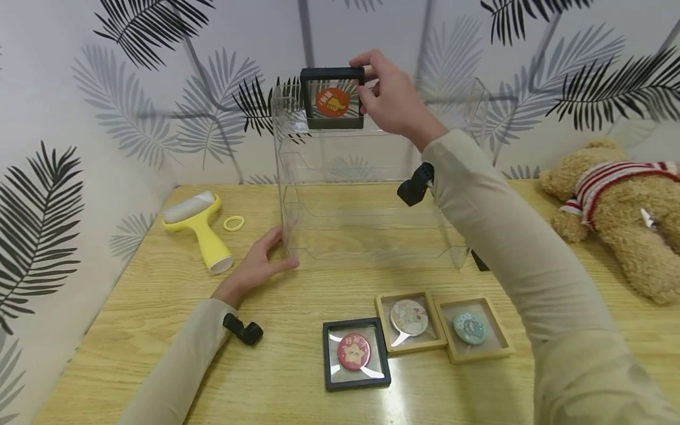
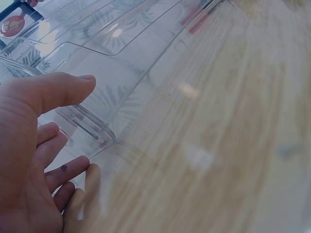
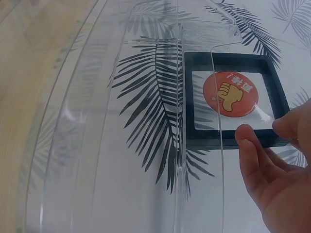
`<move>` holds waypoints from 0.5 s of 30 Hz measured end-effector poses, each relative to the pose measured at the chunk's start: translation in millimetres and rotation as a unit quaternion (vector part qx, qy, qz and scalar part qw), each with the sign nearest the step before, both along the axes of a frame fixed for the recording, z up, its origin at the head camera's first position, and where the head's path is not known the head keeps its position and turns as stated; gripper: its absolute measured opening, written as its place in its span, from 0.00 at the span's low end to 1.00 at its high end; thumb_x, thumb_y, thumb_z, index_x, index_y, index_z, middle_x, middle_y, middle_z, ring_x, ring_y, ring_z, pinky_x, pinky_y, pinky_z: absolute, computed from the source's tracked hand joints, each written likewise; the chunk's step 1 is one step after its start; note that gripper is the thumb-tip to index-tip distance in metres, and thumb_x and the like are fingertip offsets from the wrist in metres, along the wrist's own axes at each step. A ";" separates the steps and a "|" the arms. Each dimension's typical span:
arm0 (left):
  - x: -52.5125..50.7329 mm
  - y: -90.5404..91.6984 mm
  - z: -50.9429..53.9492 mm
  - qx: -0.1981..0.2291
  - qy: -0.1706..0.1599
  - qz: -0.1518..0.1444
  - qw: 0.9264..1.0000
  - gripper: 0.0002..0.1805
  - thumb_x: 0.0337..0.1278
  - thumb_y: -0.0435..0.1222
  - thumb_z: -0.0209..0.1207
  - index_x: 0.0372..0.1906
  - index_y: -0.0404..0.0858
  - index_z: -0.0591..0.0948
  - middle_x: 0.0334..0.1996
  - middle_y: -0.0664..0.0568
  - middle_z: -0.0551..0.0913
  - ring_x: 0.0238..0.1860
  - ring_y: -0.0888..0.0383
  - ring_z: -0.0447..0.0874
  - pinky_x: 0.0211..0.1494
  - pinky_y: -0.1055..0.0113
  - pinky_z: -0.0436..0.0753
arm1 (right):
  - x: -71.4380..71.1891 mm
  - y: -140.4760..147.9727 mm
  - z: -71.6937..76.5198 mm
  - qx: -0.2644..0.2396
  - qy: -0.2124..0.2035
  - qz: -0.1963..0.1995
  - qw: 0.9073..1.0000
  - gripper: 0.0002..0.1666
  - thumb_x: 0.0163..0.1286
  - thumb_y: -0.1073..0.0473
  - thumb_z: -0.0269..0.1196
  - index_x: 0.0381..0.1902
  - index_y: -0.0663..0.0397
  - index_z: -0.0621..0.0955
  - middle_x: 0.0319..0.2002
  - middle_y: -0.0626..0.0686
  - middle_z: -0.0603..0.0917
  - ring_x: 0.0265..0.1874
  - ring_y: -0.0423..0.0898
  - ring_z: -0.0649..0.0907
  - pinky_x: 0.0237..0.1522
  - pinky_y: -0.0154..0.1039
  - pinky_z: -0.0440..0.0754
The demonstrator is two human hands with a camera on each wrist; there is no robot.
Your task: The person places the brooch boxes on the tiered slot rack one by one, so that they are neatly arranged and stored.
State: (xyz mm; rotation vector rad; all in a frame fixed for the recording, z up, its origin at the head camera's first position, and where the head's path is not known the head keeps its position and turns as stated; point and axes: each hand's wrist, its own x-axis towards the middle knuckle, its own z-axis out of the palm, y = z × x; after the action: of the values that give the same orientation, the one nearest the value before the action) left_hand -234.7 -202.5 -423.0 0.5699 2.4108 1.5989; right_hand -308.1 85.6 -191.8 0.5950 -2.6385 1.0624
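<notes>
My right hand [image 1: 393, 97] pinches the right edge of a black-rimmed clear display frame [image 1: 333, 72], held upright at the top left of a clear tiered plastic rack [image 1: 366, 177]. Inside the frame is a round orange-red badge [image 3: 231, 94] with a yellow thumbs-up. In the right wrist view, part of the frame shows behind the rack's clear plastic. By the rack's lower left corner is my left hand [image 1: 256, 265], thumb and fingers extended around its side; the left wrist view shows the thumb [image 2: 63, 92] in front of the clear panel. Whether every finger touches the rack I cannot tell.
On the wooden table in front lie a black frame [image 1: 330, 386] with a red star badge and two wood-coloured frames [image 1: 416, 349] [image 1: 480, 356] with badges. A yellow lint roller [image 1: 202, 227] and yellow ring [image 1: 234, 224] lie left; a teddy bear [image 1: 621, 218] lies right.
</notes>
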 end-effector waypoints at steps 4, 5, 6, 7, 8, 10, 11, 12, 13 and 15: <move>-1.2 -0.6 -0.6 -0.002 0.003 0.001 1.000 0.44 0.54 0.32 0.66 0.74 0.34 0.56 0.70 0.37 0.63 0.73 0.43 0.56 0.76 0.48 0.51 | 3.1 3.3 0.7 0.014 0.014 -0.012 1.000 0.30 0.75 0.60 0.48 0.73 0.45 0.60 0.66 0.55 0.68 0.34 0.42 0.75 0.35 0.35 0.72; -1.6 -0.8 -0.9 -0.003 0.004 0.002 1.000 0.44 0.54 0.32 0.66 0.73 0.34 0.56 0.70 0.37 0.63 0.73 0.43 0.57 0.76 0.48 0.51 | 3.8 4.3 0.9 0.014 0.019 -0.015 1.000 0.30 0.75 0.60 0.49 0.73 0.46 0.60 0.66 0.56 0.67 0.34 0.42 0.74 0.37 0.34 0.72; -2.0 -1.1 -1.2 -0.004 0.006 0.003 1.000 0.44 0.54 0.32 0.66 0.73 0.35 0.57 0.70 0.38 0.64 0.73 0.43 0.57 0.76 0.48 0.51 | 5.1 5.3 1.3 0.012 0.022 -0.018 1.000 0.30 0.74 0.60 0.49 0.73 0.47 0.61 0.66 0.56 0.66 0.33 0.43 0.72 0.39 0.34 0.72; -2.3 -1.4 -1.6 -0.005 0.007 0.003 1.000 0.44 0.54 0.32 0.66 0.73 0.35 0.57 0.70 0.38 0.64 0.73 0.44 0.57 0.76 0.48 0.50 | 6.5 6.5 1.7 0.007 0.023 -0.019 1.000 0.30 0.74 0.60 0.49 0.72 0.48 0.61 0.66 0.56 0.66 0.33 0.43 0.71 0.40 0.34 0.72; -2.4 -1.4 -1.6 -0.005 0.007 0.004 1.000 0.44 0.54 0.32 0.66 0.73 0.35 0.57 0.70 0.38 0.64 0.73 0.44 0.57 0.76 0.48 0.50 | 7.8 7.9 1.3 0.003 0.023 -0.019 1.000 0.30 0.74 0.61 0.50 0.72 0.49 0.61 0.66 0.56 0.66 0.34 0.43 0.71 0.40 0.34 0.72; -2.1 -1.3 -1.4 -0.006 0.008 0.004 1.000 0.44 0.54 0.32 0.66 0.73 0.34 0.57 0.70 0.37 0.64 0.73 0.43 0.57 0.76 0.48 0.50 | 11.0 11.2 -0.2 -0.006 0.026 -0.016 1.000 0.29 0.73 0.61 0.50 0.71 0.51 0.62 0.65 0.57 0.66 0.34 0.44 0.72 0.41 0.34 0.73; -1.8 -1.2 -1.2 -0.006 0.009 0.004 1.000 0.44 0.54 0.32 0.66 0.73 0.34 0.57 0.70 0.37 0.64 0.73 0.43 0.57 0.76 0.48 0.50 | 12.9 13.0 -1.5 -0.010 0.027 -0.012 0.999 0.29 0.73 0.61 0.50 0.71 0.53 0.62 0.65 0.57 0.66 0.35 0.44 0.72 0.41 0.35 0.73; -1.3 -1.0 -0.9 -0.006 0.008 0.003 1.000 0.44 0.54 0.31 0.66 0.73 0.34 0.57 0.70 0.37 0.64 0.73 0.43 0.57 0.76 0.48 0.50 | 15.2 14.9 -2.9 -0.014 0.029 -0.010 0.999 0.29 0.73 0.61 0.50 0.71 0.54 0.62 0.65 0.57 0.66 0.36 0.45 0.72 0.41 0.35 0.73; -0.8 -0.8 -0.6 -0.006 0.008 0.002 1.000 0.44 0.54 0.31 0.66 0.73 0.33 0.57 0.70 0.36 0.64 0.73 0.43 0.57 0.76 0.48 0.50 | 17.8 17.0 -4.6 -0.017 0.030 -0.008 0.999 0.29 0.73 0.61 0.50 0.70 0.54 0.62 0.64 0.57 0.67 0.36 0.45 0.72 0.42 0.35 0.73; -0.1 -0.4 -0.1 -0.005 0.008 0.002 1.000 0.44 0.54 0.31 0.66 0.73 0.33 0.57 0.70 0.36 0.64 0.73 0.42 0.56 0.76 0.48 0.50 | 23.4 21.0 -8.3 -0.024 0.030 -0.005 0.999 0.28 0.73 0.61 0.49 0.69 0.55 0.63 0.62 0.58 0.68 0.36 0.46 0.73 0.41 0.35 0.73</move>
State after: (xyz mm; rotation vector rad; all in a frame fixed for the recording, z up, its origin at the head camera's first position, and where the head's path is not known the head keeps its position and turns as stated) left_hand -234.8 -202.9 -423.1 0.5797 2.4307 1.5889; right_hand -284.7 106.5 -200.1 0.5935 -2.5544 1.0862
